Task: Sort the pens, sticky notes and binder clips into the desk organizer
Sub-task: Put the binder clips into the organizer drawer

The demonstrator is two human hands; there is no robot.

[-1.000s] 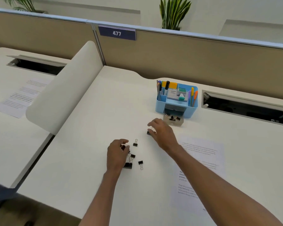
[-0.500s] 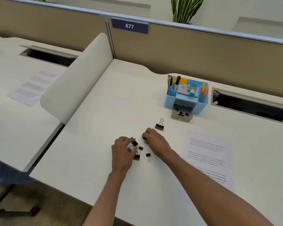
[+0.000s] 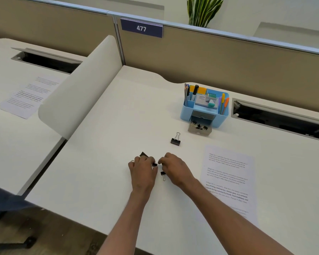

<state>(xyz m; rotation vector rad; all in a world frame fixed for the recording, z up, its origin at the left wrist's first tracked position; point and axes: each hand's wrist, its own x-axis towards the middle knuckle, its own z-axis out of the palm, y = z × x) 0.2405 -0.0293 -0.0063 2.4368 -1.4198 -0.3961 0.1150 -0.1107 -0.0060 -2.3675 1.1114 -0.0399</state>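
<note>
since the small black metal binder clips are being gathered mid-desk for the pulled-out grey drawer of the light blue plastic desk organizer, some are being gripped in the curled left hand, while whether the right hand is holding one cannot be told.

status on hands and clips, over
Left hand grips clips; right hand beside it, grip unclear. Small clip and big clip loose on desk. Drawer open, nothing blocking.

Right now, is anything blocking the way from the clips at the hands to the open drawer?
Only one bigger clip lies on the desk between the small clips and the drawer, easy to pass over.
</note>
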